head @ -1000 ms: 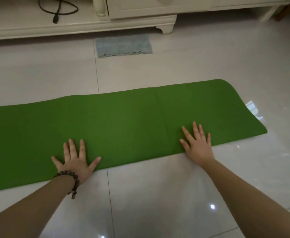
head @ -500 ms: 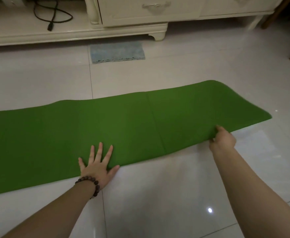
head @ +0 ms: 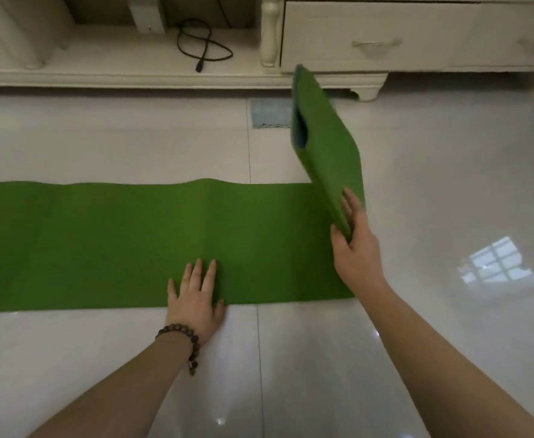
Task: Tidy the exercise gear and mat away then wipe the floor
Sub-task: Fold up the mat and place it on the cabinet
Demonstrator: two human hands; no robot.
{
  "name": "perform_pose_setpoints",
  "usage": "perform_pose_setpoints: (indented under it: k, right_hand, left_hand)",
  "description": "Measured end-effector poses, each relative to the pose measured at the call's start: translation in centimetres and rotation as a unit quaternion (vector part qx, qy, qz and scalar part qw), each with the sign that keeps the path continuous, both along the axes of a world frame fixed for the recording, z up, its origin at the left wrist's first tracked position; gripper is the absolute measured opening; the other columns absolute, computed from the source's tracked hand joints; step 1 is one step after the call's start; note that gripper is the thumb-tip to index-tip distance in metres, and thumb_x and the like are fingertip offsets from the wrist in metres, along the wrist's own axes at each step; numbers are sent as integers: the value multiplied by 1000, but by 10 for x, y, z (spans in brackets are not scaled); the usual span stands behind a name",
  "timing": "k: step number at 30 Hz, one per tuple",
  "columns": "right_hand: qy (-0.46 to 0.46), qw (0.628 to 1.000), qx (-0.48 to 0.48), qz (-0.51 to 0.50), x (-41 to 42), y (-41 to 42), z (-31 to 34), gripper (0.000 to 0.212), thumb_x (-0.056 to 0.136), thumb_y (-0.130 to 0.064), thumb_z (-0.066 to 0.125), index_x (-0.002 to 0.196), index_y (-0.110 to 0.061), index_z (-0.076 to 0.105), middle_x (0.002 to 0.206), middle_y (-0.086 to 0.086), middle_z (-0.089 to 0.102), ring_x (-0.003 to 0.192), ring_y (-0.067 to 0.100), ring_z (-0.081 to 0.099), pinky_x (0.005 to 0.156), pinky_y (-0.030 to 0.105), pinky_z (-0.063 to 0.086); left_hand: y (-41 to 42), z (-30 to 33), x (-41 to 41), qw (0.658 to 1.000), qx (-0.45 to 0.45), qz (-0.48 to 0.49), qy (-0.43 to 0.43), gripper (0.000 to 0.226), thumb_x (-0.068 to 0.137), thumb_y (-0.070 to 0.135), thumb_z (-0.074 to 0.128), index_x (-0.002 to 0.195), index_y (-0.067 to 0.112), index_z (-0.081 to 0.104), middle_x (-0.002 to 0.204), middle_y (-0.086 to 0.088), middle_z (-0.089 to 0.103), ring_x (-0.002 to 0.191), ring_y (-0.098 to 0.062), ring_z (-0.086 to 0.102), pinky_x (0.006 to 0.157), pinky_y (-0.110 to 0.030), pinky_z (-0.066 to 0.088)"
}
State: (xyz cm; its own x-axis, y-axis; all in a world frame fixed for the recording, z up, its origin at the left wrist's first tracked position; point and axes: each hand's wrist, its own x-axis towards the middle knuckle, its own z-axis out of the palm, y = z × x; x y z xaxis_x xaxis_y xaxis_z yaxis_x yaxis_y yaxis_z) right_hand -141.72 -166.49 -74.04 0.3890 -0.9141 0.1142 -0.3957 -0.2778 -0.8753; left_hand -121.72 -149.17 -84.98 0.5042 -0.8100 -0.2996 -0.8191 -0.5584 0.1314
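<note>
A long green exercise mat (head: 101, 245) lies folded lengthwise across the white tiled floor, running off the left edge. My left hand (head: 197, 295) presses flat on its near edge, fingers straight, a bead bracelet on the wrist. My right hand (head: 352, 238) grips the mat's right end, thumb on one side and fingers on the other. That end stands lifted almost upright, tilted toward the cabinet. A blue-grey cloth (head: 269, 116) lies on the floor behind the mat, partly hidden by the raised end.
A cream cabinet with drawers (head: 386, 42) stands along the back, its foot near the raised mat end. A black cable (head: 204, 47) lies coiled on the low shelf to its left. Glossy floor tiles (head: 449, 184) spread to the right and in front.
My right hand took hold of the mat's right end and raised it off the floor. My left hand slid right along the near edge. The view shifted right, toward the cabinet.
</note>
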Motion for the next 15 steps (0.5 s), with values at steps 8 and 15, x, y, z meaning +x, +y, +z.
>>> perform_pose_setpoints:
  k: [8,15]
  right_hand:
    - [490,836,-109,222,35,50,-111,69,98,-33,40,141,-47,-12,159,-7,-7,146,20,-12,114,59,-8]
    - [528,824,-106,175,32,57,-112,69,100,-41,33,135,-48,-26,156,-1,-23,144,22,-20,112,59,-11]
  left_hand:
    - [30,16,46,991,-88,103,13,94,86,14,55,152,18,-11,160,-10,-13,148,-26,-6,119,-51,9]
    - [26,7,36,978,-197,-22,65,60,96,12,42,152,24,23,160,-12,10,144,-31,20,114,-50,27]
